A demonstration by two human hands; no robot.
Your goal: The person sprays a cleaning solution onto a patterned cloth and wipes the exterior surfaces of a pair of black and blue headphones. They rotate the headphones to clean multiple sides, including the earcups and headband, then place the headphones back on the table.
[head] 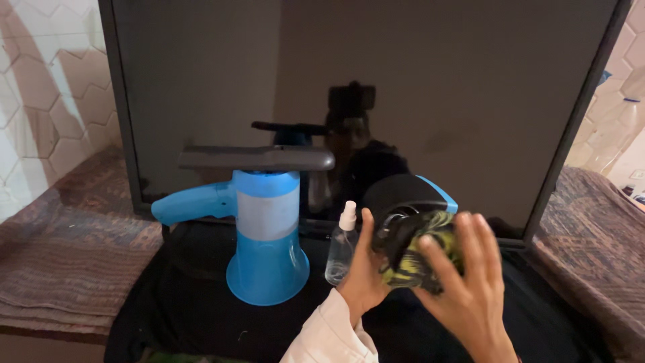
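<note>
My left hand (363,272), in a white sleeve, grips a round black device with a blue edge (403,195) from its left side. A yellow-and-black cloth pad (416,259) sits on the device's front, and my right hand (470,292) lies over it with fingers spread. A small clear spray bottle with a white nozzle (340,249) stands just left of my left hand. Further left, a blue and white handheld window cleaner with a grey squeegee head (267,228) stands upright.
A large dark television screen (470,87) fills the background and reflects a person. Everything stands on a black cloth (188,296). Patterned brown fabric covers the surfaces at left (60,255) and right (591,228). Hexagon-tiled wall (47,81) behind.
</note>
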